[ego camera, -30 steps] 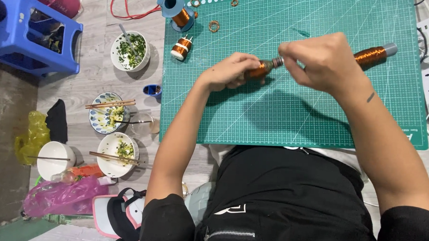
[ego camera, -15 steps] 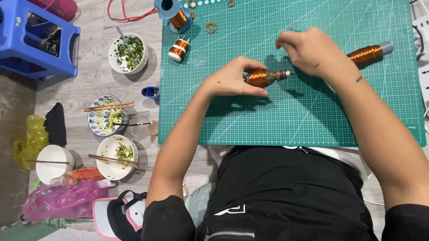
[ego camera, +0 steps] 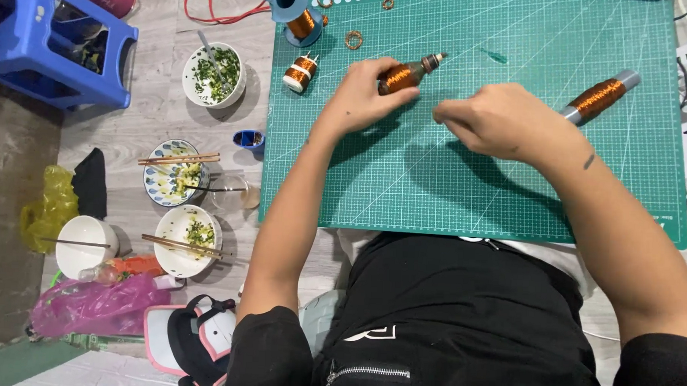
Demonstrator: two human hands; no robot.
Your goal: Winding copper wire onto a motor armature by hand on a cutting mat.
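left hand [ego camera: 362, 95] grips copper coil [ego camera: 399, 76] | right hand [ego camera: 492, 118] pinched, over green mat [ego camera: 450, 189]

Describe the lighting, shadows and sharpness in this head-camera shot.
Head view: even, soft overhead light; the forearms cast blurred dark shadows on the green cutting mat; no strong glare; the left hand holding the copper coil and the right hand look reasonably sharp; frame edges look slightly stretched.

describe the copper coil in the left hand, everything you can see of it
The copper coil is a short, thick winding of shiny orange-brown wire on a dark core, with a grey metal tip poking out at its right end. It lies tilted, tip up-right, over the green cutting mat. The left hand pinches its left end; the right hand is apart.
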